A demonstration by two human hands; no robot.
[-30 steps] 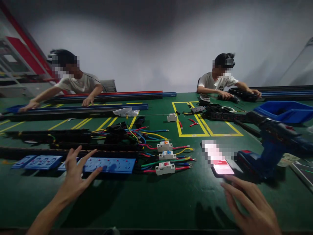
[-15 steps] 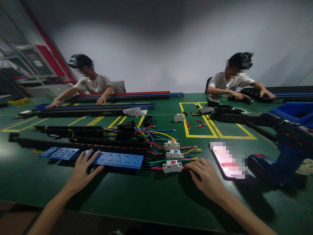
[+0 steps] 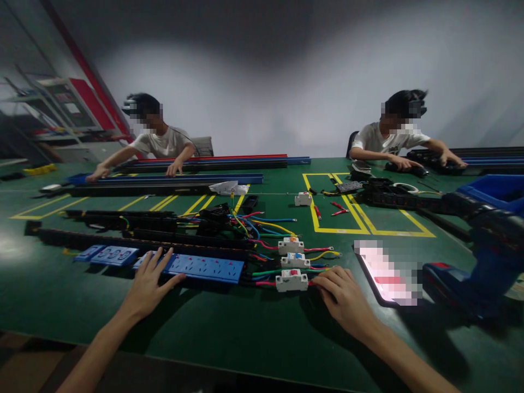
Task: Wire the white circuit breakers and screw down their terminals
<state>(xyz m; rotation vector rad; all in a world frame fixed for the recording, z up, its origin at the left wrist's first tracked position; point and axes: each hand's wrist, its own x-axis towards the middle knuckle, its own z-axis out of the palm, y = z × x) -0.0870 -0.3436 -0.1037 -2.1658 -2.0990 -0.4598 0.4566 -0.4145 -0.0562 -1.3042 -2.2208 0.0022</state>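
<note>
The green tabletop (image 3: 237,333) carries everything here, and the blue socket strip (image 3: 207,267) lies along its near left part. Two people, the left co-worker (image 3: 166,143) and the right co-worker (image 3: 385,143), are across the tabletop, far beyond the strip, and each of them reaches to parts in front. Long blue rails (image 3: 221,178) lie beyond the strip, and black housings (image 3: 123,221) are nearer, just behind it. Well to the right of the strip is a cordless drill (image 3: 487,256), with a blue bin (image 3: 497,191) behind.

The left hand (image 3: 147,284) is spread, its fingers on the strip and its thumb at the near edge. The right hand (image 3: 346,297) is to the right of the strip, with fingers close together at the red wire (image 3: 311,283) of the nearest circuit breaker (image 3: 292,280); I cannot tell if they pinch it. A phone (image 3: 382,273) with lit screen lies farther right of the strip. Two more breakers (image 3: 295,260) are behind the nearest one, also right of the strip, with coloured wires (image 3: 262,224) around them.
</note>
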